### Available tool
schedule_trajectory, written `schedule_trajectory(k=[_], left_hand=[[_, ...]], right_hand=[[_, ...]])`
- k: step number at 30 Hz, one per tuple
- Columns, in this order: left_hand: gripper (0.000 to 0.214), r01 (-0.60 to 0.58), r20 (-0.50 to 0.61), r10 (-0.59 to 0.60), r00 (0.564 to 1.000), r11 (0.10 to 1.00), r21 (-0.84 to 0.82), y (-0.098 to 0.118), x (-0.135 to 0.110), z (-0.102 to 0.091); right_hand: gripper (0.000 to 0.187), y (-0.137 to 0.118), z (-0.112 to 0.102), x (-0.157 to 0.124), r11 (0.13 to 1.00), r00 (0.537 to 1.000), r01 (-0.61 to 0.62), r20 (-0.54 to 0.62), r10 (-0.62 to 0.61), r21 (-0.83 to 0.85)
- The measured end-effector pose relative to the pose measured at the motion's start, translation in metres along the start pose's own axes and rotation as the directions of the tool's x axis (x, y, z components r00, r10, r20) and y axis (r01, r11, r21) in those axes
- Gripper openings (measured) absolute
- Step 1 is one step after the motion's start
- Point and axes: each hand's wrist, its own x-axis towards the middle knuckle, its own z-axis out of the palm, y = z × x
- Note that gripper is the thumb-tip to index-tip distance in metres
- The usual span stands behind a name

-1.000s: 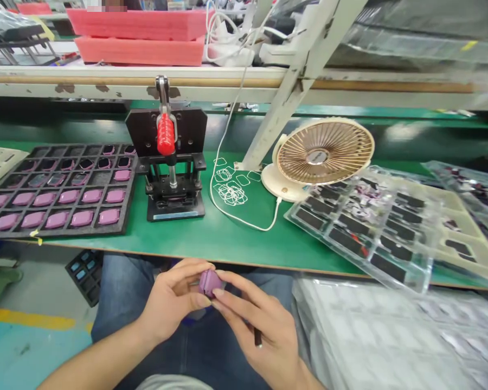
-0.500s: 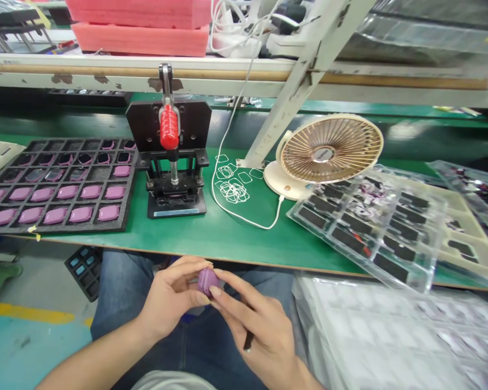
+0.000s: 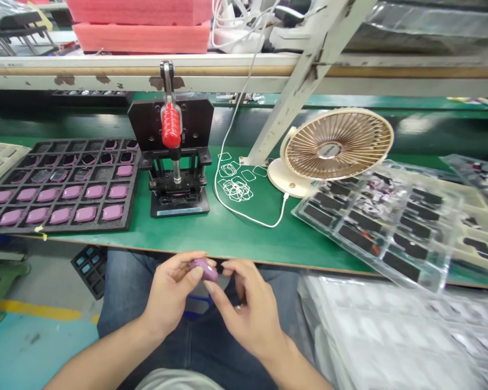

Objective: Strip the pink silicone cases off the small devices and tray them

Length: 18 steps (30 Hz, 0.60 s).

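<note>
Above my lap, just below the bench edge, is a purple smartwatch case (image 3: 204, 268). My left hand (image 3: 171, 292) pinches it between thumb and fingers. The case is tilted, its smooth rounded side facing up. My right hand (image 3: 250, 309) is at its right end, the thumb at or very near the lower edge and the fingers curled. A small shiny bit shows inside the right hand's curled fingers, seemingly the end of a slim dark tool; the rest is hidden. A black press jig (image 3: 177, 179) with a red lever handle (image 3: 171, 125) stands on the bench ahead.
A dark foam tray (image 3: 130, 208) of purple cases and watch screens lies left. White ring gaskets (image 3: 236, 188) lie beside the jig. A fan (image 3: 337, 145) with a white cable (image 3: 244, 214) stands right of centre, near a clear parts tray (image 3: 352, 252). Plastic-wrapped trays (image 3: 361, 325) sit lower right.
The purple case has turned from upright to a flatter tilt in my left hand. My right fingers have opened away from it, and the dark rod seen in that hand is now mostly hidden.
</note>
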Motion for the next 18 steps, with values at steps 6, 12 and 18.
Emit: schedule_trajectory(k=[6,12,18], left_hand=[[0.023,-0.003,0.046,0.008,0.999,0.994,-0.109,-0.002,0.008,0.000],[0.034,-0.124,0.031,0.120,0.992,0.961,0.248,-0.007,0.010,-0.005],[0.063,-0.793,0.648,0.488,0.585,0.174,0.584,0.019,0.020,-0.038]], right_hand=[[0.014,-0.003,0.002,0.007,0.991,0.972,0.123,0.193,-0.132,0.060],[0.034,-0.003,0.002,0.015,0.887,0.955,-0.240,0.258,0.144,0.394],[0.051,-0.003,-0.003,0.035,0.279,0.565,-0.822,0.772,0.293,0.496]])
